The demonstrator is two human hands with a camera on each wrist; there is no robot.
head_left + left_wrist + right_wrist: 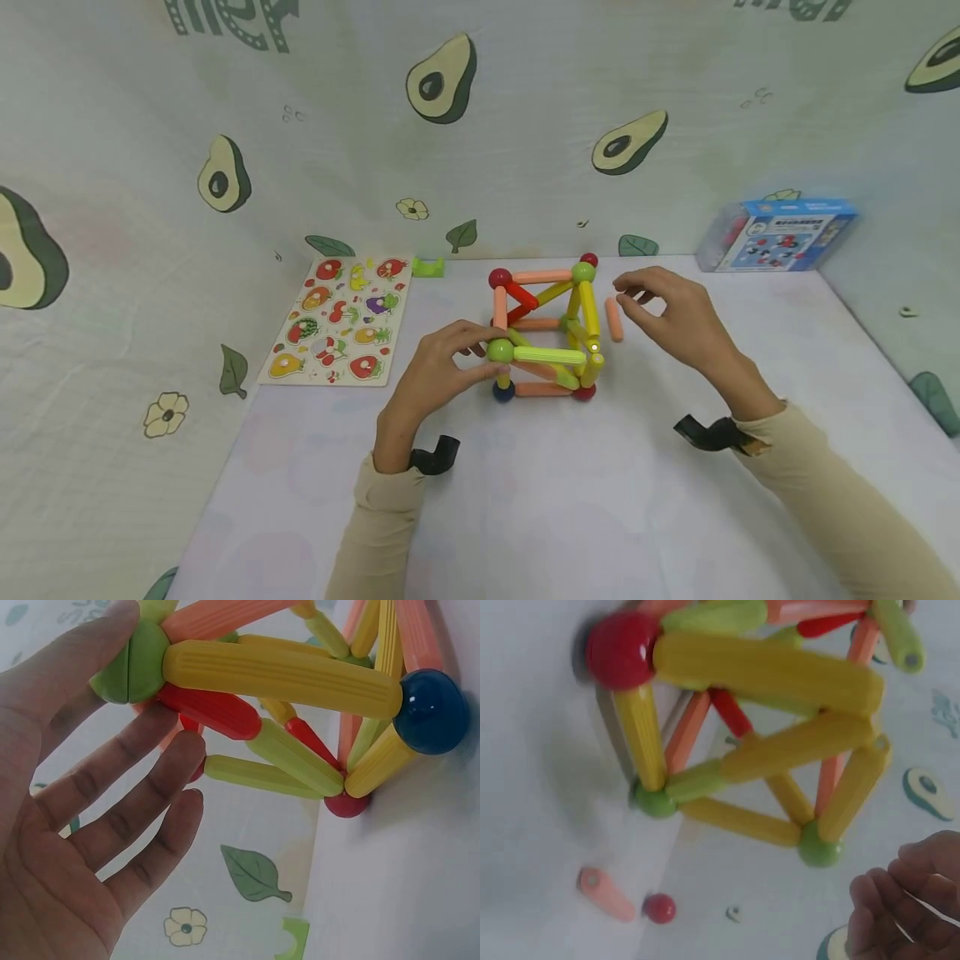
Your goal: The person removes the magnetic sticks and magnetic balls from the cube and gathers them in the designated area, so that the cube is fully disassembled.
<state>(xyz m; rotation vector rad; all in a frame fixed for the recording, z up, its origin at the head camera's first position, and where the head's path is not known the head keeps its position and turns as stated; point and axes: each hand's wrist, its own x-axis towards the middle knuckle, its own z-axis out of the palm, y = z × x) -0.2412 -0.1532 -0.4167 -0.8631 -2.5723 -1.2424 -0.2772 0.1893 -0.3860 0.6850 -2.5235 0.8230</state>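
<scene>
A frame of colored rods and balls [543,324] stands on the table. My left hand [438,371] pinches the green ball [500,351] at its front left top corner between thumb and fingers; the left wrist view shows that ball [133,664] with the other fingers of the hand [90,780] spread below. From it a light green rod [550,356] extends right, and a yellow rod [285,675] runs to a dark blue ball [431,711]. My right hand [678,321] holds nothing, its fingers bent loosely, right of the frame; in the right wrist view its fingertips [870,889] show near a green ball [820,844].
A loose pink rod [614,319] lies right of the frame, and a red ball [589,259] sits behind it. At the left are a fruit picture board [341,321] and a green piece [428,267]. A blue box [780,235] stands at the back right.
</scene>
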